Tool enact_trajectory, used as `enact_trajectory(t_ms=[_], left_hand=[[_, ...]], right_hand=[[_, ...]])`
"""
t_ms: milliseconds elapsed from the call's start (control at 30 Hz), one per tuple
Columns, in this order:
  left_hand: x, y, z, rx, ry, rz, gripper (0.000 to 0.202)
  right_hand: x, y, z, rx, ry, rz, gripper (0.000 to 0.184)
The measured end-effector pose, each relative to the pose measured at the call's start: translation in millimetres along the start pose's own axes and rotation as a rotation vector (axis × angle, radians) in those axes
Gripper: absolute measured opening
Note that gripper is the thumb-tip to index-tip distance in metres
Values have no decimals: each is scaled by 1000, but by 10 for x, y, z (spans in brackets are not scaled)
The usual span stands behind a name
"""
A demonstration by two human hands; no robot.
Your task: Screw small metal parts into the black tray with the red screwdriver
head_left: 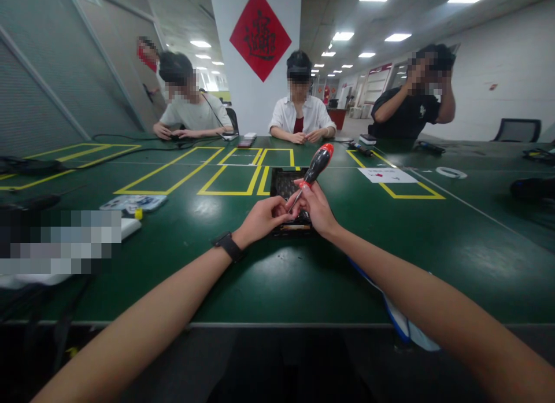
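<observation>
A screwdriver (318,162) with a black and red handle is tilted, its handle up and to the right, its shaft pointing down to the left. My right hand (319,206) grips it near the red collar where handle meets shaft. My left hand (264,218), with a dark band on the wrist, has its fingers closed around the lower shaft near the tip. Whether those fingers also pinch a small part is hidden. Both hands are above an open black case (288,180) on the green table, and they cover part of its inside.
Yellow tape (186,172) marks rectangles on the green table (243,287). A white paper sheet (385,176) and a roll of white tape (451,172) lie to the right. A patterned flat item (133,203) lies to the left. Several people sit across the table.
</observation>
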State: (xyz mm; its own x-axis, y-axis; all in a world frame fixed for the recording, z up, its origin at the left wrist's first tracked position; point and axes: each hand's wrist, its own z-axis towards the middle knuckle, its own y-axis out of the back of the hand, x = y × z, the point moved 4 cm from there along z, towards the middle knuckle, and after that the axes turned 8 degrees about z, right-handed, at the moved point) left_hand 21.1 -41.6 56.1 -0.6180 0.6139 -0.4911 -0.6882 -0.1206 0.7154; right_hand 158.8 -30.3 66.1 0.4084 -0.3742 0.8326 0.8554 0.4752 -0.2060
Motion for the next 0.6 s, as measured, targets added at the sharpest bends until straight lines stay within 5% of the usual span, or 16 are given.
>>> enact_trajectory(t_ms=[300, 600], left_hand=[[7, -14, -2, 66, -16, -36, 31], [22, 3, -4, -52, 54, 46, 28]], right_hand=[[-18, 2, 22, 14, -31, 42, 32], [-16, 7, 12, 17, -5, 27, 30]])
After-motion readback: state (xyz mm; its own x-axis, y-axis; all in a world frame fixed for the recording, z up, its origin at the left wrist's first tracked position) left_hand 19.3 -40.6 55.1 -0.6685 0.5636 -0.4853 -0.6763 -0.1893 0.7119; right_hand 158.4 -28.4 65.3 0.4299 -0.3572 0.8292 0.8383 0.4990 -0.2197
